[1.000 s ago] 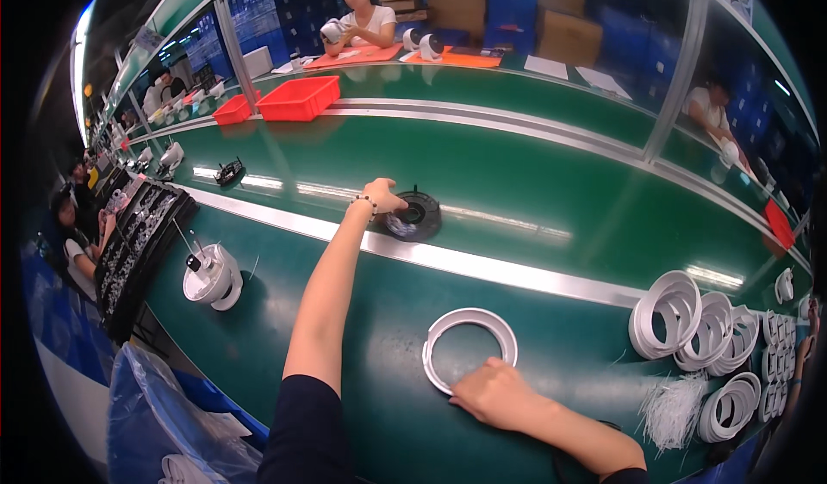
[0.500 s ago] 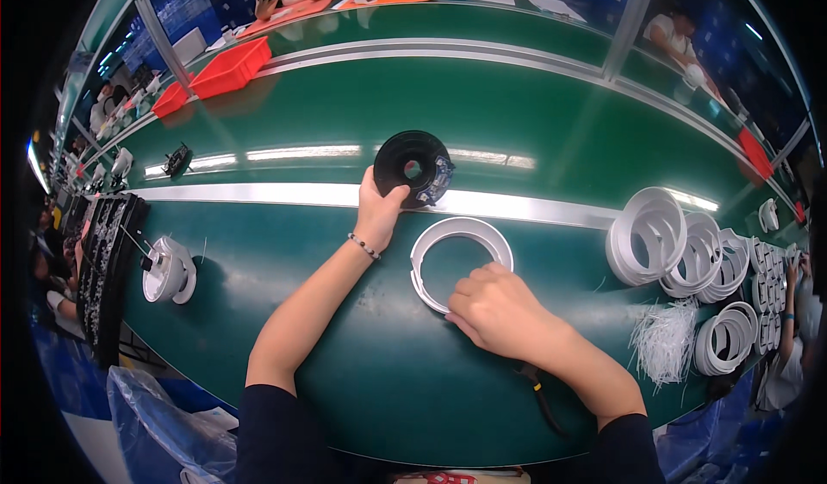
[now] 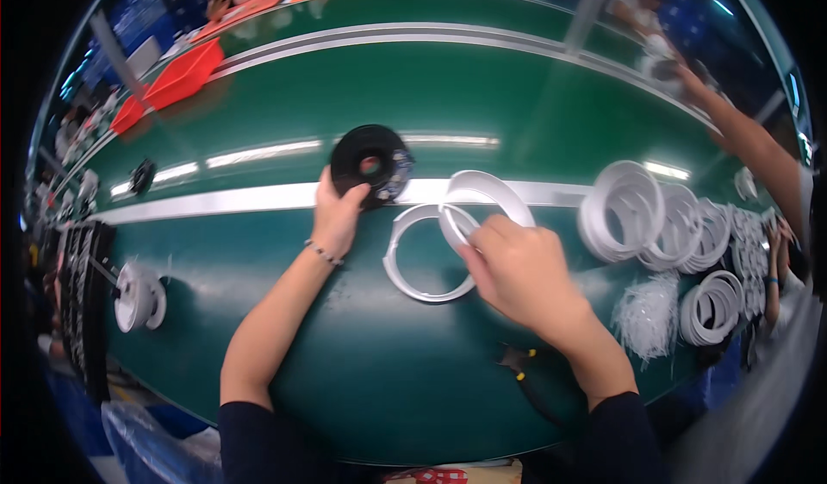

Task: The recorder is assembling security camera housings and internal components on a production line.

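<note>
Two hands are holding parts: the left hand (image 3: 338, 217) is pinching the lower edge of a black disc (image 3: 351, 158), its thumb lying on the near face. The disc is hanging over a silver strip (image 3: 215, 204), broad face and central hole facing the person; being round, it is showing no long axis. A circuit board (image 3: 401, 172) is lining its right side. The right hand (image 3: 525, 268) is pinching the near part of a tilted white ring (image 3: 508, 198), whose far rim is leaning over the strip. A second white ring (image 3: 398, 275) is lying flat just beneath, its opening facing up. Black pliers (image 3: 515, 359) are resting nearby on the green table (image 3: 388, 380), handles pointing lower right. Farther right, stacked white rings (image 3: 594, 230) are standing beside white strips (image 3: 646, 316); beyond, red bins (image 3: 185, 74) and co-workers are lining the far side.
</note>
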### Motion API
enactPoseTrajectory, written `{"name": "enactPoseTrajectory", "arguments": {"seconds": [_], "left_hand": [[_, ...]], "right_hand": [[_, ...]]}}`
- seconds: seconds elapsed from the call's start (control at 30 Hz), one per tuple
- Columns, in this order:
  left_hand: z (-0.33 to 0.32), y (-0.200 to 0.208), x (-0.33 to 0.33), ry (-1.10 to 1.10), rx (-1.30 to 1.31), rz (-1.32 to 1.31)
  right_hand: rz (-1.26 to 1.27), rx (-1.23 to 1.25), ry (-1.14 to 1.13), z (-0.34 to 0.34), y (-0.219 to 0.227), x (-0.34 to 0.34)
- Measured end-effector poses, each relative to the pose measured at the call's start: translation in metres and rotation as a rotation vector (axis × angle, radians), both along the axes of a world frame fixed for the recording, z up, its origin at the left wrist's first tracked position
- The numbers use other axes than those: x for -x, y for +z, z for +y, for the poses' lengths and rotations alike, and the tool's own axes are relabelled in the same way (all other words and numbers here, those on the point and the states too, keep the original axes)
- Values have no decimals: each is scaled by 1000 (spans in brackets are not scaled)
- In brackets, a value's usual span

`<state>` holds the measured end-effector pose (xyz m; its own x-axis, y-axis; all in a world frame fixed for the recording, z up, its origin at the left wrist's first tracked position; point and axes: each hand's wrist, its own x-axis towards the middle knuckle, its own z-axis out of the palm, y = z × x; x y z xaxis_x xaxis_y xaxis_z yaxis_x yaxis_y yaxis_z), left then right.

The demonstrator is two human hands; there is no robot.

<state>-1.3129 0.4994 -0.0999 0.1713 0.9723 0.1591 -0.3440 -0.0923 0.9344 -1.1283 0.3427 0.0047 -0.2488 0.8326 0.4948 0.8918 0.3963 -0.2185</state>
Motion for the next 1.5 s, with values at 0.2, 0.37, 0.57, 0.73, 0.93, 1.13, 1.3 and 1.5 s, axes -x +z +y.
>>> {"name": "enactPoseTrajectory", "arguments": {"seconds": [0.2,0.37,0.57,0.73,0.93,1.13,1.3,1.5], "left_hand": [[-3,3,-1,-50,44,-48],[-7,9,0,-74,50,-33],[-7,7,1,-69,23,-20],[-6,5,-1,-69,18,-44],[-5,5,-2,-73,0,-72],[-8,18,2,-131,89,-233],[-26,54,-17,-176,92,-398],[-62,77,-47,-465,136,-418]], "right_hand": [[-32,115,-184,7,-39,-15],[-6,405,-171,-1,-23,-18],[-109,273,-335,4,-22,-33],[87,585,-300,19,-36,-59],[180,519,-297,24,-35,-62],[543,158,-215,28,-26,-50],[1332,169,89,47,0,-26],[1463,125,146,55,9,2]]}}
